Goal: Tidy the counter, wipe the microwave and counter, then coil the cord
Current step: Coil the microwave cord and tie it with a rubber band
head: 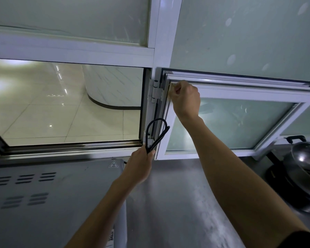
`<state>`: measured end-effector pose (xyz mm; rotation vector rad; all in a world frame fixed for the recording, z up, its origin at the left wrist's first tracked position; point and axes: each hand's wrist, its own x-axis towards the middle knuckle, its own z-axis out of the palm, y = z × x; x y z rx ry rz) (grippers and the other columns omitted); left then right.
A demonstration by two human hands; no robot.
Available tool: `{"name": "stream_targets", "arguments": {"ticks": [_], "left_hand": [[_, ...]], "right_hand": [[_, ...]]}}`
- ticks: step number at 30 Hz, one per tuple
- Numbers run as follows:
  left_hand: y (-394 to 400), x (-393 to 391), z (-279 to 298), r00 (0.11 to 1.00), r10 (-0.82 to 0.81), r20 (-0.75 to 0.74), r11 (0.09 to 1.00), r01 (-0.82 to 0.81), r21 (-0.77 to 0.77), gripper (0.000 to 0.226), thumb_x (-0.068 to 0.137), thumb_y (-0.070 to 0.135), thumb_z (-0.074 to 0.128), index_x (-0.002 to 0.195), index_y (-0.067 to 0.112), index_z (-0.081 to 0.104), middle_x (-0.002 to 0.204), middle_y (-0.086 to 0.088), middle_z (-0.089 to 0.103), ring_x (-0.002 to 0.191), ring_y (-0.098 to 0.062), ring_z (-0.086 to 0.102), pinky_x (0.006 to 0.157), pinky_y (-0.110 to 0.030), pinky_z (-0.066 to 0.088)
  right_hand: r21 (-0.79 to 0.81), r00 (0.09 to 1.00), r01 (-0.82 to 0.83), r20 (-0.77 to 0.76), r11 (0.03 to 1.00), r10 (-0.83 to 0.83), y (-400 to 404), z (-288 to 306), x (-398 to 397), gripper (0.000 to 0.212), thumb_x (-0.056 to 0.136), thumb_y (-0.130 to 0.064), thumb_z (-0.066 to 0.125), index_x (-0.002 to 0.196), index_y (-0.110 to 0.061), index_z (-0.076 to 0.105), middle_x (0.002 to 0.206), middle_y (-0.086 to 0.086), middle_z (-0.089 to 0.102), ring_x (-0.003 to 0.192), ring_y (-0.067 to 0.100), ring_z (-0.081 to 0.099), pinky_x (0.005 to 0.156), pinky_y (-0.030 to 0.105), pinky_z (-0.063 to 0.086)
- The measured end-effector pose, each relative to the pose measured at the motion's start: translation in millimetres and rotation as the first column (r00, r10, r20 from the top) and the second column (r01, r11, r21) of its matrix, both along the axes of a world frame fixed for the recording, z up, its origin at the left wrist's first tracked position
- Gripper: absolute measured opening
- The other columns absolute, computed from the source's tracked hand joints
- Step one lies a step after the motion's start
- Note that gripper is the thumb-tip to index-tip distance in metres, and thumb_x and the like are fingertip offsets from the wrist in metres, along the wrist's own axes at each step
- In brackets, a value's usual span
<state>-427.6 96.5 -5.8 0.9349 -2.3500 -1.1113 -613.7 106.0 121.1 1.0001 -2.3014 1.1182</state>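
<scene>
My left hand (pixel 141 165) grips a folded loop of black cord (pixel 157 133) that stands up above my fist, just past the back right corner of the microwave (pixel 52 194). The microwave's grey vented top fills the lower left. My right hand (pixel 185 97) is raised at the upper left corner of the open window sash (pixel 240 93), fingers curled and pinching something small and pale there; what it is I cannot tell. The steel counter (pixel 177 203) lies below both arms.
A wok with a black handle (pixel 306 158) sits on a burner at the right edge. The white window frame (pixel 157 51) and hinge (pixel 155 92) stand behind the counter. Through the open window on the left shows a tiled floor.
</scene>
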Motion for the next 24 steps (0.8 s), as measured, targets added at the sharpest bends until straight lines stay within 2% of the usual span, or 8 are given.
{"name": "stream_targets", "arguments": {"ticks": [3,5,10,13,16,21,24], "left_hand": [[-0.8,0.0,-2.3,1.000,-0.003,0.008,1.000,0.003,-0.009,0.023,0.105,0.028,0.040,0.098,0.011,0.055,0.085,-0.005,0.060,0.081,-0.026,0.053,0.070,-0.037,0.037],[-0.2,0.5,-3.0,1.000,-0.005,0.021,1.000,0.005,-0.012,0.024,0.105,0.030,0.040,0.101,0.012,0.055,0.089,-0.005,0.061,0.083,-0.026,0.054,0.071,-0.037,0.038],[5.1,5.4,-5.3,0.999,-0.020,0.030,0.998,0.022,-0.053,0.025,0.106,0.030,0.040,0.110,0.012,0.057,0.094,-0.002,0.059,0.086,-0.024,0.053,0.070,-0.032,0.034],[8.4,7.7,-10.6,0.995,-0.008,0.096,0.997,0.015,-0.071,0.026,0.106,0.032,0.041,0.109,0.011,0.056,0.097,-0.010,0.063,0.095,-0.033,0.061,0.069,-0.033,0.036],[15.0,7.9,-18.0,0.990,-0.019,0.142,0.995,0.033,-0.093,0.028,0.106,0.034,0.041,0.106,0.010,0.055,0.101,-0.013,0.065,0.098,-0.035,0.061,0.072,-0.039,0.042],[28.9,5.2,-23.6,0.976,-0.060,0.207,0.987,0.089,-0.130,0.021,0.106,0.034,0.041,0.095,0.017,0.046,0.088,-0.002,0.053,0.082,-0.025,0.053,0.066,-0.035,0.035],[33.8,3.0,-25.4,0.973,-0.055,0.225,0.980,0.095,-0.174,0.019,0.106,0.032,0.042,0.097,0.017,0.048,0.089,-0.001,0.050,0.081,-0.022,0.048,0.068,-0.033,0.033]], "right_hand": [[0.004,0.998,-0.054,-0.019,0.999,0.054,5.4,-2.7,3.3,0.012,0.093,-0.020,0.059,0.084,-0.014,0.064,0.082,-0.002,0.069,0.075,0.021,0.062,0.066,0.040,0.056],[0.012,0.995,-0.095,-0.009,0.995,0.095,13.2,-5.6,8.2,0.018,0.096,-0.023,0.058,0.083,-0.013,0.064,0.083,-0.001,0.069,0.077,0.021,0.063,0.068,0.040,0.056],[0.006,0.977,-0.204,0.066,0.979,0.204,43.5,-18.3,19.2,0.008,0.094,-0.012,0.065,0.092,-0.005,0.065,0.081,0.001,0.067,0.071,0.014,0.063,0.070,0.031,0.059],[-0.032,0.966,-0.204,0.155,0.979,0.206,66.9,-26.7,20.1,0.005,0.091,-0.013,0.067,0.090,-0.008,0.066,0.078,-0.001,0.069,0.072,0.014,0.065,0.071,0.034,0.058],[-0.026,0.956,-0.186,0.227,0.982,0.187,92.8,-36.1,18.3,0.004,0.090,-0.017,0.070,0.088,-0.013,0.068,0.080,-0.003,0.071,0.076,0.013,0.067,0.074,0.031,0.057],[-0.043,0.931,-0.140,0.335,0.989,0.147,132.8,-55.6,22.4,0.005,0.087,-0.019,0.073,0.083,-0.016,0.071,0.075,-0.008,0.071,0.073,0.003,0.067,0.069,0.014,0.050],[-0.052,0.903,-0.120,0.410,0.991,0.131,148.5,-69.9,25.5,0.004,0.085,-0.019,0.074,0.083,-0.017,0.071,0.074,-0.011,0.071,0.073,0.001,0.066,0.070,0.014,0.050]]}}
